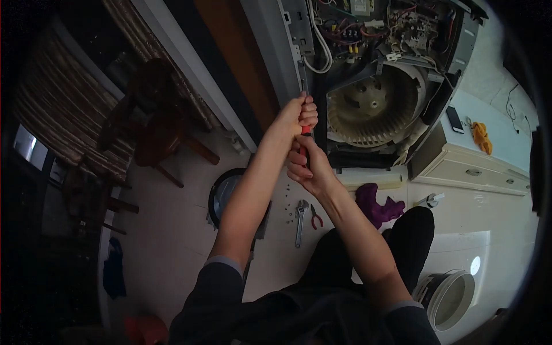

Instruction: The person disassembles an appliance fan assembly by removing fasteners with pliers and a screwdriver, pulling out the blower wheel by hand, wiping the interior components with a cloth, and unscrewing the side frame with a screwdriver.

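Both of my hands are closed on one screwdriver [306,131] with a red and black handle. My left hand [298,115] is wrapped around its front part, and my right hand [307,164] grips the handle just behind. The thin shaft points away from me, along the left metal edge of an opened appliance housing [318,109]; I cannot make out whether its tip touches a screw. Inside the housing sits a round, ribbed blower wheel [374,104]. Above that are wires and a circuit board [415,31].
On the floor lie an adjustable wrench [299,224], red-handled pliers [316,217], several small screws [287,201] and a purple cloth [378,204]. A bucket [453,302] stands at lower right. A cabinet [460,164] bears a phone [455,119] and a yellow cloth [482,138]. Wooden chairs [164,138] stand left.
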The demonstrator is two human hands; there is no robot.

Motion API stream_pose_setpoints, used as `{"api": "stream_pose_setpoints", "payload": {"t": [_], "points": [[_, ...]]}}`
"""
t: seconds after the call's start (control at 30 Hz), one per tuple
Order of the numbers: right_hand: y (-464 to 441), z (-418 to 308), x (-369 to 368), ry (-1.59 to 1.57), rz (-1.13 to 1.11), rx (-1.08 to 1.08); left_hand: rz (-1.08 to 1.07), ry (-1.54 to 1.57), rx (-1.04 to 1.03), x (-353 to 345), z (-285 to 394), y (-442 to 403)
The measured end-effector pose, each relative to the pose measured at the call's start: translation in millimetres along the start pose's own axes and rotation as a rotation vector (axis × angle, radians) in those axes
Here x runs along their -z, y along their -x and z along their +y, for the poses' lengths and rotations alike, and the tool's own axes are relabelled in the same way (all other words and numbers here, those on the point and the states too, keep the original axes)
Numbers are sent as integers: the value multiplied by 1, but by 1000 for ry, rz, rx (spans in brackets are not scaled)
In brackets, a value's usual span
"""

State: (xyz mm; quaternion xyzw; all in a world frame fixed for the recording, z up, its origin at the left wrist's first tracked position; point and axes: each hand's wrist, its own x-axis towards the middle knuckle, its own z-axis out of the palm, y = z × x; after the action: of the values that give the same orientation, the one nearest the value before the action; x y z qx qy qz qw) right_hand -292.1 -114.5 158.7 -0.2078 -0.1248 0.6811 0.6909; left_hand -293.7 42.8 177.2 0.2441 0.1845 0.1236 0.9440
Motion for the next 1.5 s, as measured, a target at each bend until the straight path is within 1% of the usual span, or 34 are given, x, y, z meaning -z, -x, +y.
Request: {"api": "stream_pose_setpoints", "payload": {"t": [0.07,0.23,0.3,0.33,0.37,0.4,0.43,0.47,0.5,0.53,0.6,0.67,0.7,0.73,0.77,0.83,0.9,0.93,0.97,1.0,1.03,1.07,1.1,1.17,1.2,1.27,1.3,1.33,1.37,1.4,1.43,1.47,1.5], "points": [[-2,1,-3,17,30,-8,4,8,11,4,3,0],[-5,-1,-6,63,90,-11,-88,77,14,4,3,0],[-2,-2,-8,242,207,48,-113,130,33,8,-1,1],[-2,0,-5,238,212,46,-179,177,26,12,-4,0],[-2,0,0,353,262,70,-255,222,20,14,-6,-4],[-4,-4,2,477,309,99,-269,222,19,14,-6,-8],[-1,-7,-2,480,315,99,-386,295,30,18,-10,-10],[2,-9,-8,813,448,130,-498,366,40,23,-12,-10],[3,-14,-12,1150,581,163,-502,368,44,25,-13,-15],[4,-17,-8,1148,590,161,-511,366,15,26,-16,-18],[3,-24,1,1664,605,452,-517,365,-13,25,-18,-20],[12,-32,-8,1648,596,418,-296,151,-111,15,-15,-14],[9,-34,-4,1617,601,358,-301,146,-110,12,-17,-9],[6,-37,0,1588,603,308,-116,-130,-169,6,-21,2],[5,-40,6,1588,601,328,72,-405,-232,-1,-25,16],[5,-41,26,1380,599,305,305,-769,-253,-17,-47,68],[-8,-34,51,1299,516,368,238,-729,-124,-13,-77,99],[-9,-31,49,1409,543,330,227,-642,-111,-12,-95,110],[-9,-27,47,1412,529,340,220,-556,-100,-11,-107,117],[-7,-22,46,1643,532,511,228,-558,-112,-9,-113,120],[-9,-22,44,1867,531,690,195,-492,-174,-6,-117,121],[-8,-28,37,1852,460,564,165,-425,-230,-4,-118,120],[-6,-36,29,1846,447,556,179,-423,-233,-2,-112,119],[-8,-56,19,1256,79,-66,150,-513,-172,-2,-94,114],[-16,-58,23,1255,68,-66,157,-515,-178,-6,-93,111],[-32,-57,25,483,-23,51,473,-910,-251,-25,-97,111],[-38,-61,21,161,-29,-23,489,-917,-257,-21,-99,108],[-54,-57,25,155,-49,-27,562,-985,-336,-15,-101,105],[-71,-50,30,-94,-229,-64,636,-1057,-415,-11,-101,102],[-86,-45,37,-345,-404,-103,650,-1070,-421,-12,-102,100],[-91,-49,33,-511,-478,-106,672,-1215,-435,-16,-104,99],[-100,-48,37,-522,-495,-111,695,-1361,-451,-21,-105,97],[-111,-45,43,-607,-566,-73,669,-1288,-424,-26,-108,94]]}}
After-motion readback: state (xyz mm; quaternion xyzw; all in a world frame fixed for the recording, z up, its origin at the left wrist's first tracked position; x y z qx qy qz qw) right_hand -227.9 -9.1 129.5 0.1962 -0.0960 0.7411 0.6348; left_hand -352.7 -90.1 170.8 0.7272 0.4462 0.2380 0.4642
